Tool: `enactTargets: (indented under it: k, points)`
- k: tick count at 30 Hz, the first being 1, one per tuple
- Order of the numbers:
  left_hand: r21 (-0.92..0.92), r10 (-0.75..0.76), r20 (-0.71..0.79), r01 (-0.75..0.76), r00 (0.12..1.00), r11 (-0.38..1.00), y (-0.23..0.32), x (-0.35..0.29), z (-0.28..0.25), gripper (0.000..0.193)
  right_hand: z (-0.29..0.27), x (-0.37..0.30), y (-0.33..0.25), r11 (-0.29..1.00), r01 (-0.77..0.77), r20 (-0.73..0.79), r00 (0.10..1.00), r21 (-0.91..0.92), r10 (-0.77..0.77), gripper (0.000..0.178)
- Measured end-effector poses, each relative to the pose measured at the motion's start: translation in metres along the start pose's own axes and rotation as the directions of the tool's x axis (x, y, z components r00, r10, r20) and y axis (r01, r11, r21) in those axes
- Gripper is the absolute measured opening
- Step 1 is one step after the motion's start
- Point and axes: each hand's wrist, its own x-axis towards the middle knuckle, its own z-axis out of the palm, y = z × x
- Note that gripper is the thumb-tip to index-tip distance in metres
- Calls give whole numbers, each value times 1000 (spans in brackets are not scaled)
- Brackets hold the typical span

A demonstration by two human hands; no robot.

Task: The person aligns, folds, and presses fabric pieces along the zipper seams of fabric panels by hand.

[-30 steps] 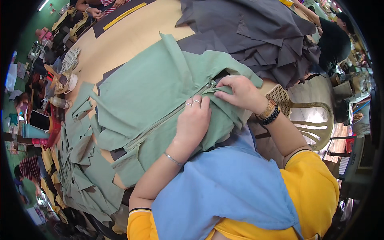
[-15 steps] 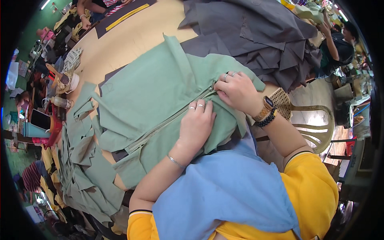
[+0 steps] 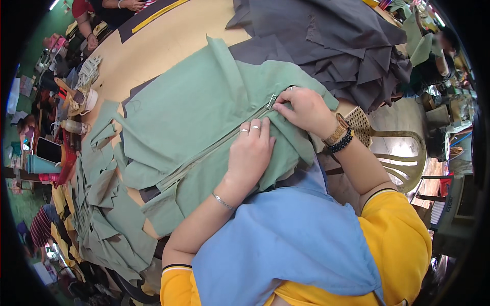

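A light green fabric piece lies spread before me, with a long zipper running diagonally across it. Its metal slider shows at the upper right end. There my right hand is closed, thumb and forefinger pinching the zipper's end beside the slider; its other fingers are curled and partly hidden. My left hand rests flat on the green fabric just below the zipper, fingers stretched out and holding nothing.
Dark grey fabric pieces are heaped at the far right of the wooden table. Green scraps hang over its left side. A plastic chair stands at right. Co-workers' hands show at the far left edge.
My right hand has turned and its fingers have curled, leaving the metal slider in plain view. My left hand has barely shifted. A far co-worker's hands have moved.
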Motion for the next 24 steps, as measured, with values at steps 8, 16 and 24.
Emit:
enactTargets:
  k: [8, 16, 24]
  points:
    - [49, 11, -21, -10, 1000, 999, -1, 2, 2, 52, 2, 3, 7, 993, -46, 42, 998, 111, 42, 21]
    - [10, 4, 8, -4, 1000, 1000, -1, 4, 2, 47, 5, 6, 6, 979, -129, 70, 990, 158, 119, 21]
    - [110, -26, 56, 20, 998, 994, 8, 13, 8, 64, 10, 1, 1, 999, -20, -29, 999, 28, 20, 18]
